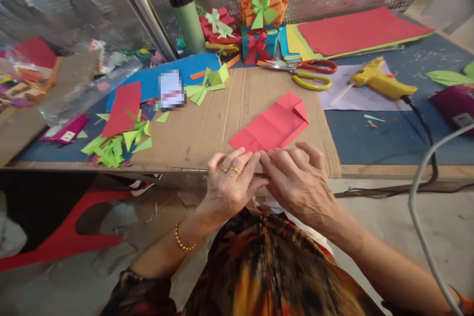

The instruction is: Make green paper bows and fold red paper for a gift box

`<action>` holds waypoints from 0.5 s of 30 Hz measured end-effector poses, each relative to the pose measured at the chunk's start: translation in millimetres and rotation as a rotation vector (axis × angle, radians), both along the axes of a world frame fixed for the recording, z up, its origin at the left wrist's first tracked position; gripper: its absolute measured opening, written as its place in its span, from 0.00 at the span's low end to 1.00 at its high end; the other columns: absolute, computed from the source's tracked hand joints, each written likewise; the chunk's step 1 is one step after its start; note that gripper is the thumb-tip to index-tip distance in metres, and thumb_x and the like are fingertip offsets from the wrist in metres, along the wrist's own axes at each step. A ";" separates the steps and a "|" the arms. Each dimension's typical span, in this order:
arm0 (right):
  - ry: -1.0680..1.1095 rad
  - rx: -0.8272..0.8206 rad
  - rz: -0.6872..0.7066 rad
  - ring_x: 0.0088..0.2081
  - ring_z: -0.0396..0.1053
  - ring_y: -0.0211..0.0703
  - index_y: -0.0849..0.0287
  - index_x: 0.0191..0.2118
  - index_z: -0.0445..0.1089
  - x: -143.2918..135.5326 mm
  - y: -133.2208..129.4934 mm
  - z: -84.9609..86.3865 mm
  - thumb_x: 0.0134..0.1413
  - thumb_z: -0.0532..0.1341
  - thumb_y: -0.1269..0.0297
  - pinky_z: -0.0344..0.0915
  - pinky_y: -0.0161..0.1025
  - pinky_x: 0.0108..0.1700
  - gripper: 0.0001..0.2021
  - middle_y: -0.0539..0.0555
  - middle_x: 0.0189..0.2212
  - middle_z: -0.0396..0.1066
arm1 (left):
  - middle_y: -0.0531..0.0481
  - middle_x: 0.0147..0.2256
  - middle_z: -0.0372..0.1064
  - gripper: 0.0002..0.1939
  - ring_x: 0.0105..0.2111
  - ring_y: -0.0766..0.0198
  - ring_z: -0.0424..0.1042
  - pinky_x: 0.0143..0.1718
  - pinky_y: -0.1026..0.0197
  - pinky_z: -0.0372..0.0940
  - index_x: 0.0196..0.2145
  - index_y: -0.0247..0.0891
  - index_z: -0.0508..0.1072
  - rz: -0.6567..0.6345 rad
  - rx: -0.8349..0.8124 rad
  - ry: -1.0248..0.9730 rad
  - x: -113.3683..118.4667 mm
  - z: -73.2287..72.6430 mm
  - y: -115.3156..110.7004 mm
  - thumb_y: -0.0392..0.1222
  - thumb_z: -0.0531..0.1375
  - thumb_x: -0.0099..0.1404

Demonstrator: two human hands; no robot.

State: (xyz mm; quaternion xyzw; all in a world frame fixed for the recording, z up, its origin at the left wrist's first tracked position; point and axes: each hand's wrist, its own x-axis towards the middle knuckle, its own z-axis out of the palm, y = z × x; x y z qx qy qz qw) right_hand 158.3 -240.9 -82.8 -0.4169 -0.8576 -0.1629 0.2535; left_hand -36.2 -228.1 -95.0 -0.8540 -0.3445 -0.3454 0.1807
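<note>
A creased red paper (272, 121) lies slantwise on a sheet of brown cardboard (200, 128), with a raised folded corner at its far right end. At its near edge, my left hand (233, 175) pinches the paper with bent fingers. Right beside it, my right hand (296, 177) holds the same edge, the fingertips of both hands almost meeting. The hands partly hide that edge and the thumbs' exact grip. Beyond the paper rest scissors (313, 75) with red and yellow handles.
A yellow glue gun (385, 81) lies on pale paper at the right, its cable trailing down. Green paper scraps (114, 145) and a phone (171, 90) are on the left. Behind stand a green bottle (188, 19), an orange paper box (272, 2) and stacked red sheets (359, 29).
</note>
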 end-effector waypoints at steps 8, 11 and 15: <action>0.083 0.002 0.171 0.43 0.68 0.47 0.58 0.50 0.73 34.2 15.3 15.8 0.74 0.58 0.58 0.59 0.46 0.47 0.11 0.56 0.44 0.77 | 0.41 0.46 0.81 0.21 0.51 0.52 0.78 0.59 0.48 0.57 0.57 0.30 0.75 0.003 -0.019 -0.008 -2.2 -6.4 0.5 0.50 0.59 0.78; 0.019 -0.057 0.227 0.40 0.66 0.47 0.57 0.51 0.74 35.9 22.2 19.5 0.77 0.52 0.54 0.57 0.45 0.43 0.17 0.55 0.40 0.75 | 0.41 0.46 0.81 0.21 0.51 0.51 0.78 0.59 0.48 0.57 0.57 0.29 0.74 0.007 -0.027 -0.003 -1.5 -6.0 0.2 0.50 0.58 0.78; -0.068 -0.099 0.223 0.38 0.63 0.47 0.57 0.48 0.76 32.6 28.0 18.9 0.77 0.48 0.51 0.56 0.45 0.43 0.22 0.54 0.36 0.73 | 0.41 0.45 0.81 0.21 0.52 0.51 0.78 0.61 0.47 0.56 0.58 0.29 0.74 0.030 -0.030 0.000 1.0 -6.3 -1.4 0.49 0.58 0.78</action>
